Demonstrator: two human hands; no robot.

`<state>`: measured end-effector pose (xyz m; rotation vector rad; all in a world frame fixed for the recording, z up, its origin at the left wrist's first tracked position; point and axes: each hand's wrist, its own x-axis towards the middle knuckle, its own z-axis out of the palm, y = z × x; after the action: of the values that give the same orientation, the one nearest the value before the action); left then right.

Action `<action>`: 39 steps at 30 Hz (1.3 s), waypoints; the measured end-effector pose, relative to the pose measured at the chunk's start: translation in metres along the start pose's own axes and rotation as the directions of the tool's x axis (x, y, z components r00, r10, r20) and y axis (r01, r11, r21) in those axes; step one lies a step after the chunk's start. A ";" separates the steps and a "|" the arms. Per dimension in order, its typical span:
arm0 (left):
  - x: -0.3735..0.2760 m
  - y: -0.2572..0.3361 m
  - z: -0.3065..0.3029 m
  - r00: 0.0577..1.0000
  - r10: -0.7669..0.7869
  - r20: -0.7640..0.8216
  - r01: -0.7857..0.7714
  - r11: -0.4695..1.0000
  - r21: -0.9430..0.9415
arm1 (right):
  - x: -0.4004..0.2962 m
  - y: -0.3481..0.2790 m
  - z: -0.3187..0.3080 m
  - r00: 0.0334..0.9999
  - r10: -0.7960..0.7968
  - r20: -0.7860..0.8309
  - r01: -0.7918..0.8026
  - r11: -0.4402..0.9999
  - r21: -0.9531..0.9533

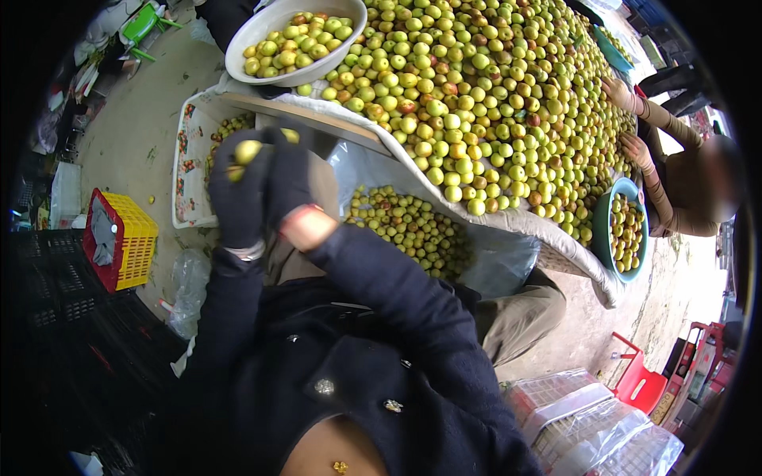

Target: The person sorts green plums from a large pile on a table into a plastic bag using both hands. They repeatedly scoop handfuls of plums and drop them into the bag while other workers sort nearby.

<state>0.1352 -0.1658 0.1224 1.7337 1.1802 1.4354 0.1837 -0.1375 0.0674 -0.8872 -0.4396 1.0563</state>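
Both my hands wear dark gloves and are close together above the right side of a white plastic crate (180, 178). My left hand (238, 190) is closed around small yellow-green fruits (247, 152), which show between its fingers. Beside it, my right hand (290, 172) has another yellow-green fruit (290, 135) at its fingertips. Fruits lie in the crate behind my hands, partly hidden. A large heap of green and reddish fruits (476, 107) covers the cloth-edged table ahead. Below the table edge, more fruits (411, 229) lie in a plastic-lined container.
A pale basin (235, 56) of fruit stands at the table's left corner. A teal basin (602, 238) stands right, near a co-worker (684, 178) whose hands touch the heap. A yellow-red crate (137, 241) is at left; wrapped crates (595, 422) and a red chair (640, 381) lie lower right.
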 end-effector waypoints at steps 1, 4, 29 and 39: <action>0.014 -0.021 -0.030 0.992 0.014 -0.126 0.004 0.990 0.139 | -0.006 -0.022 0.036 0.970 0.199 0.139 -0.205 0.978 0.029; 0.076 -0.104 -0.092 0.921 0.216 -0.323 -0.064 0.905 0.421 | 0.021 0.010 0.073 0.933 0.218 0.285 -0.199 0.976 -0.093; 0.021 -0.065 0.287 0.354 0.261 0.898 -0.860 0.469 0.202 | 0.063 -0.234 -0.421 0.881 -0.417 -0.224 -0.176 0.150 -0.973; 0.039 -0.068 0.291 0.622 0.398 0.674 -0.494 0.867 -0.056 | 0.089 -0.213 -0.361 0.928 -0.250 0.276 0.180 -0.346 -0.921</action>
<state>0.3995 -0.0741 0.0099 2.4774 0.4577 0.8069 0.5936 -0.2509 0.0174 -2.2452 -1.5681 -0.0967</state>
